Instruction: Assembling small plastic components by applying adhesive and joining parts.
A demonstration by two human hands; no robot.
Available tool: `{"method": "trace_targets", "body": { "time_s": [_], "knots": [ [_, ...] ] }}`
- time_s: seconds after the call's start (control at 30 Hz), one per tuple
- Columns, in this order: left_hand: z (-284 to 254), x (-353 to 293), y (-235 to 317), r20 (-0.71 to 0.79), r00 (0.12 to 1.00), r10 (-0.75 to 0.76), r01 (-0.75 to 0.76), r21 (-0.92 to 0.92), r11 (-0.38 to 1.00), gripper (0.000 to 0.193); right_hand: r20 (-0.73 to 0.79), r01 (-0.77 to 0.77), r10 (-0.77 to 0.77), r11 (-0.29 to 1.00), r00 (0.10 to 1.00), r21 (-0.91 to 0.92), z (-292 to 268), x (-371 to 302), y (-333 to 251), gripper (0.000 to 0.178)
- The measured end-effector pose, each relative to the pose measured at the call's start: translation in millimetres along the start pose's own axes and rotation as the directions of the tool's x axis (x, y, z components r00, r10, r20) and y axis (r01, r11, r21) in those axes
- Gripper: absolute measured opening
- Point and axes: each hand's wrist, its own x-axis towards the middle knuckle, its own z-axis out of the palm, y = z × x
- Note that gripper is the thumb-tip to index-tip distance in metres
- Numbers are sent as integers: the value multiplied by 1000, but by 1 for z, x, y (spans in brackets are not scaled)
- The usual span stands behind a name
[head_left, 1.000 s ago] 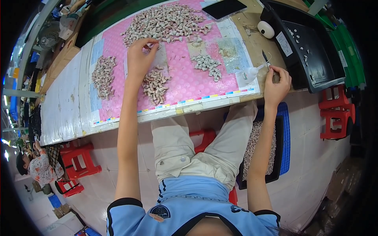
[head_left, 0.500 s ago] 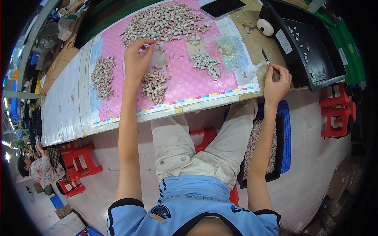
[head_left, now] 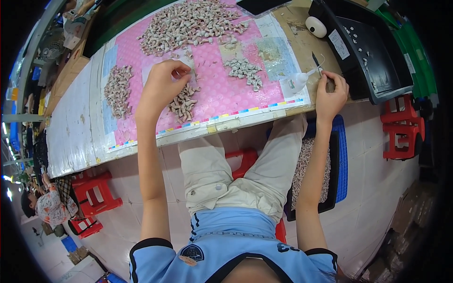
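My left hand [head_left: 160,85] is over the pink mat [head_left: 212,89] with its fingertips pinched on a small beige part [head_left: 181,74], just above a little heap of the same parts [head_left: 183,104]. My right hand [head_left: 331,92] rests at the table's right edge, holding a thin pointed tool [head_left: 316,63] that sticks up from the fingers. A small white squeeze bottle [head_left: 299,81] lies just left of that hand. A big pile of beige parts [head_left: 188,23] covers the far end of the mat.
Smaller heaps lie at the left [head_left: 118,89] and centre right [head_left: 243,70] of the mat. A black tray [head_left: 373,52] with a few parts stands at the right. Red stools [head_left: 94,193] sit on the floor. A blue crate [head_left: 325,165] of parts is beside my right leg.
My left hand has drawn back slightly toward the small heap, still pinching. The right hand stays at the table edge with the tool.
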Motion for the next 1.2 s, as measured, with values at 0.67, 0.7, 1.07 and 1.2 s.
{"method": "trace_targets", "body": {
  "time_s": [0.67,0.7,1.07,1.2],
  "knots": [
    [15,2,2,-82,990,-113,113,-10,994,14,268,-87,10,957,963,276,-8,-57,-119,13],
    [16,2,2,-81,990,-112,112,-9,994,14,271,-85,16,966,962,246,-4,-55,-119,13],
    [17,-12,29,-268,963,17,-58,-148,987,25,331,-65,16,988,944,140,16,-59,-120,13],
    [22,-24,36,-245,970,7,-80,-288,954,26,287,-89,24,972,958,215,12,-59,-123,11]
  ]
}}
